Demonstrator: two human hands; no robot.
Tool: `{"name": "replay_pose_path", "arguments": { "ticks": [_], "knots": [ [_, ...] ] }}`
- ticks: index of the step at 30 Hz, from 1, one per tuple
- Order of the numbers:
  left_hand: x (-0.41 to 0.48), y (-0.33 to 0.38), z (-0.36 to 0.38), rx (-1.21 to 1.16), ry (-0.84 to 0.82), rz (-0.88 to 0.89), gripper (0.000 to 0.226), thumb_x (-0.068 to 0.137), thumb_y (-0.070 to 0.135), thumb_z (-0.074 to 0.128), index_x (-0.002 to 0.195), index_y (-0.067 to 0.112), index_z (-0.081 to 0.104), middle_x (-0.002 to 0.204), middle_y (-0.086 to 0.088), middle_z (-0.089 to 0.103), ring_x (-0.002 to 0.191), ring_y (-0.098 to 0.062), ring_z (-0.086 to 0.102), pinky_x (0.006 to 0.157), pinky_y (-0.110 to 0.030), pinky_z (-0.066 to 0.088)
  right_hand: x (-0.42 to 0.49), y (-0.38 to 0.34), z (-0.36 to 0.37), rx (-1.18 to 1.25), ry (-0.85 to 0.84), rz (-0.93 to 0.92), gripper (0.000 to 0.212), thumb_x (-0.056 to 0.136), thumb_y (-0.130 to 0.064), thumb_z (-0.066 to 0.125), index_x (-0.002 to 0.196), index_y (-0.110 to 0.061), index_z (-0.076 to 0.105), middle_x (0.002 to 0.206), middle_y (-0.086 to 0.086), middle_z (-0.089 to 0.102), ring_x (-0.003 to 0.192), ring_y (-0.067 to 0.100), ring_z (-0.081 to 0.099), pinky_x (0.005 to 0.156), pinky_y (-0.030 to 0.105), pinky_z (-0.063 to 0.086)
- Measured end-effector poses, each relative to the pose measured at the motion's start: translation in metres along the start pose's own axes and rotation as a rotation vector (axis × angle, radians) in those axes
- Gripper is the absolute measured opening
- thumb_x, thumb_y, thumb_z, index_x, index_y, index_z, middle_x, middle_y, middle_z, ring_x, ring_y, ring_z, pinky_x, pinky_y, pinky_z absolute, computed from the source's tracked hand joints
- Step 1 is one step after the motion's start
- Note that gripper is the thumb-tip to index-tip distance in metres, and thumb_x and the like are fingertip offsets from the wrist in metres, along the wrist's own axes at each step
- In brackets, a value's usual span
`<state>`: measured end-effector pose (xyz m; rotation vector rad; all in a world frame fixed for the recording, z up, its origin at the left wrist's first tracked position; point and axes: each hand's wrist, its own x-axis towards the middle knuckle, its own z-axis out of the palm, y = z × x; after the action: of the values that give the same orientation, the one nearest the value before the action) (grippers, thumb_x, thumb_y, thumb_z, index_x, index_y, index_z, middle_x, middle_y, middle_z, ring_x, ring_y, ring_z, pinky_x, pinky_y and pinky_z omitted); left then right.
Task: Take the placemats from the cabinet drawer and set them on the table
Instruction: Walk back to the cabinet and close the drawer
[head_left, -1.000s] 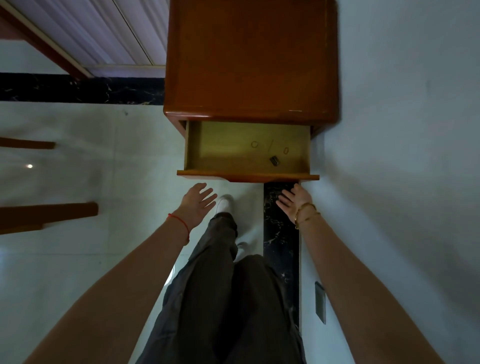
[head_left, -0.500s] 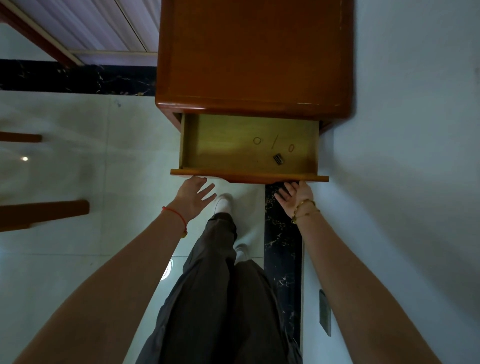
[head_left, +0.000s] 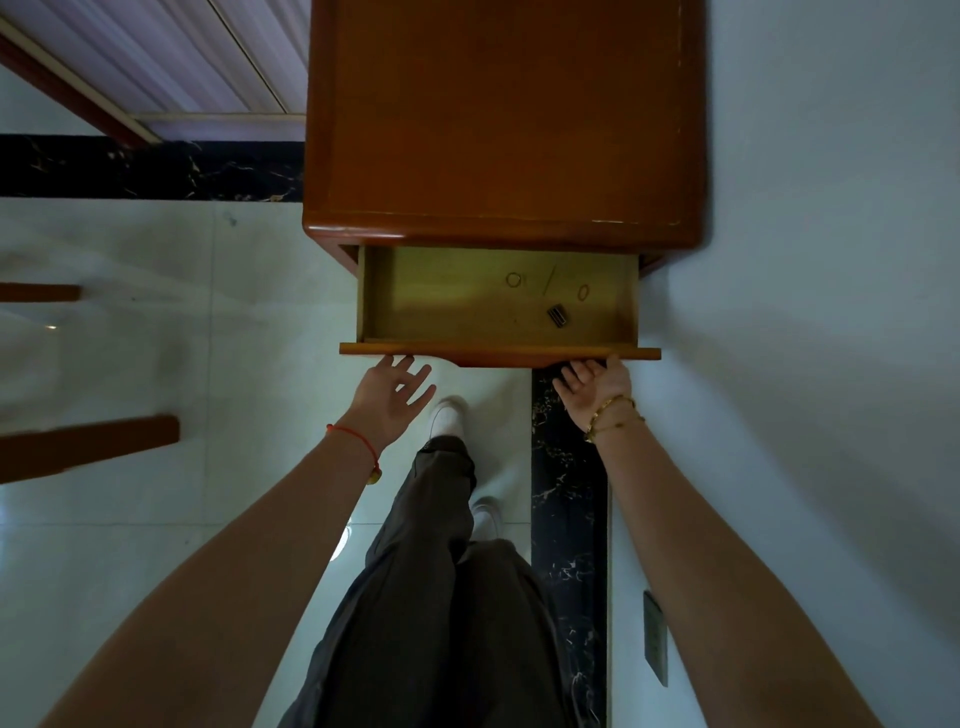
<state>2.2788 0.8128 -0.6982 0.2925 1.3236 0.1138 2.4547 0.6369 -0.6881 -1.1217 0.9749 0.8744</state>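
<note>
A brown wooden cabinet (head_left: 504, 119) stands against the white wall, and its drawer (head_left: 498, 354) is pulled out towards me. No placemat shows inside; only rubber bands (head_left: 513, 279) and a small dark clip (head_left: 557, 316) lie on the yellowish bottom. My left hand (head_left: 390, 397) is spread open, its fingertips at the left end of the drawer front. My right hand (head_left: 597, 382) is palm up, with its fingers under the right end of the drawer front. Neither hand holds anything.
My legs in dark trousers (head_left: 441, 597) and white shoes (head_left: 448, 415) stand on the pale tiled floor. Brown wooden furniture legs (head_left: 88, 447) jut in at the left. A black marble skirting (head_left: 569, 519) runs along the wall, which carries a socket plate (head_left: 655, 636).
Both hands have moved forward from a short way off to the drawer front. The drawer looks slightly less far out than before.
</note>
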Motion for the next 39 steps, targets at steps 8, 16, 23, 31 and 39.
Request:
{"name": "replay_pose_path", "arguments": {
  "ticks": [8, 16, 23, 31, 39],
  "knots": [
    [0.001, 0.019, 0.022, 0.016, 0.001, -0.001, 0.069, 0.091, -0.017, 0.031, 0.151, 0.018, 0.036, 0.157, -0.004, 0.037, 0.135, -0.033, 0.047, 0.108, -0.048, 0.043, 0.007, -0.014, 0.020, 0.017, -0.006, 0.003, 0.060, 0.103, -0.042, 0.022, 0.152, -0.007, 0.017, 0.156, 0.012, 0.027, 0.146, 0.028, 0.023, 0.120, 0.043, 0.018],
    [0.011, 0.031, 0.038, -0.019, -0.006, 0.021, 0.071, 0.092, -0.016, 0.030, 0.154, 0.020, 0.030, 0.158, -0.005, 0.036, 0.136, -0.033, 0.047, 0.105, -0.047, 0.044, 0.018, -0.028, 0.035, 0.011, -0.020, -0.005, 0.065, 0.102, -0.047, 0.023, 0.152, -0.007, 0.015, 0.157, 0.012, 0.026, 0.146, 0.028, 0.022, 0.120, 0.044, 0.018],
    [0.024, 0.049, 0.055, 0.026, -0.009, 0.050, 0.076, 0.090, -0.017, 0.030, 0.155, 0.022, 0.028, 0.157, -0.005, 0.037, 0.135, -0.032, 0.048, 0.105, -0.048, 0.045, 0.030, -0.045, 0.053, 0.013, -0.062, -0.010, 0.068, 0.101, -0.051, 0.020, 0.153, -0.008, 0.013, 0.158, 0.012, 0.022, 0.147, 0.027, 0.019, 0.121, 0.044, 0.016],
    [0.031, 0.065, 0.073, 0.000, -0.028, 0.045, 0.077, 0.089, -0.018, 0.029, 0.154, 0.023, 0.028, 0.158, -0.005, 0.037, 0.136, -0.031, 0.047, 0.106, -0.047, 0.043, 0.037, -0.062, 0.072, 0.012, -0.073, -0.013, 0.073, 0.098, -0.056, 0.022, 0.153, -0.008, 0.014, 0.158, 0.013, 0.024, 0.147, 0.027, 0.021, 0.119, 0.044, 0.017],
    [0.034, 0.081, 0.086, 0.020, -0.044, 0.060, 0.081, 0.088, -0.019, 0.030, 0.156, 0.023, 0.021, 0.159, -0.004, 0.034, 0.129, -0.029, 0.051, 0.111, -0.047, 0.041, 0.042, -0.071, 0.089, 0.019, -0.095, -0.035, 0.074, 0.098, -0.057, 0.022, 0.153, -0.008, 0.015, 0.158, 0.012, 0.024, 0.147, 0.026, 0.019, 0.120, 0.044, 0.016]
  ]
}}
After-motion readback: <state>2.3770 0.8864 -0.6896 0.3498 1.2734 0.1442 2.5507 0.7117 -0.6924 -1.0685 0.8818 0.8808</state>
